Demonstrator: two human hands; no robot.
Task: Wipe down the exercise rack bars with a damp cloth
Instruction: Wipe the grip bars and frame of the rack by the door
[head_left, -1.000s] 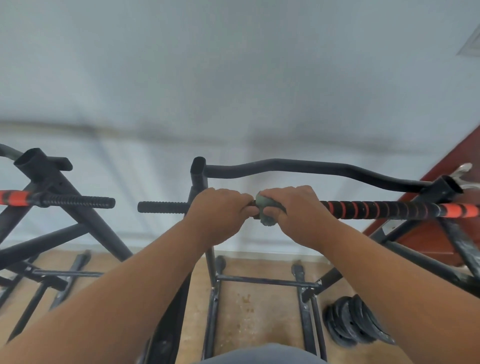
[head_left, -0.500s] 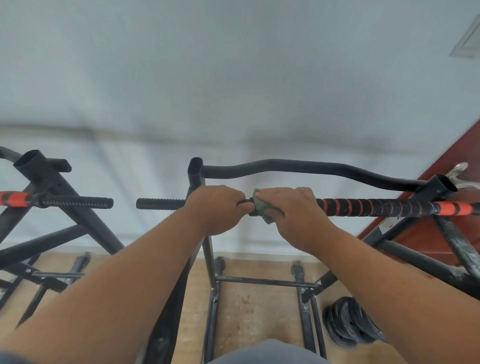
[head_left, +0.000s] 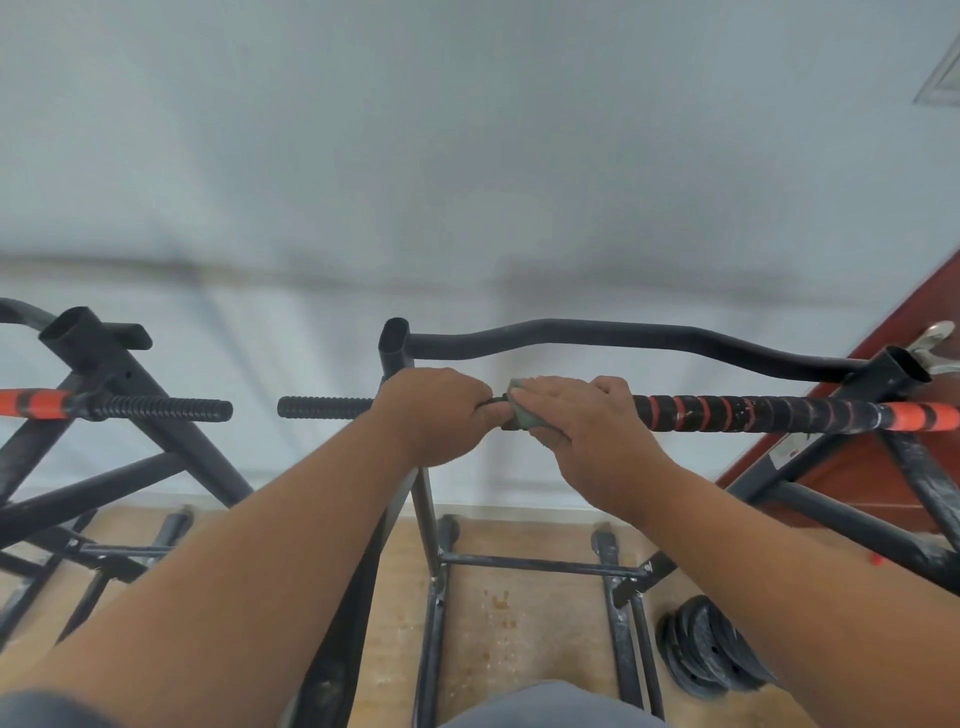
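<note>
Pale blue-grey wall (head_left: 467, 156) fills top half, faint dark smudge band across it. Worn wooden floor (head_left: 498, 613) below, some brownish stains. Stack of black weight plates (head_left: 706, 649) on floor lower right, near rack foot. Red-brown door (head_left: 852, 467) at right edge, silver handle (head_left: 935, 338) sticking out. Corner of vent or frame (head_left: 943, 78) top right, too cropped to tell

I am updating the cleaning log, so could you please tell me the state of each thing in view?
cloth: bunched, wrapped on the bar under the right hand
right hand: grips the cloth
left hand: grips the bar bare
striped bar: horizontal, scuffed
weight plates: stacked on the floor
</note>
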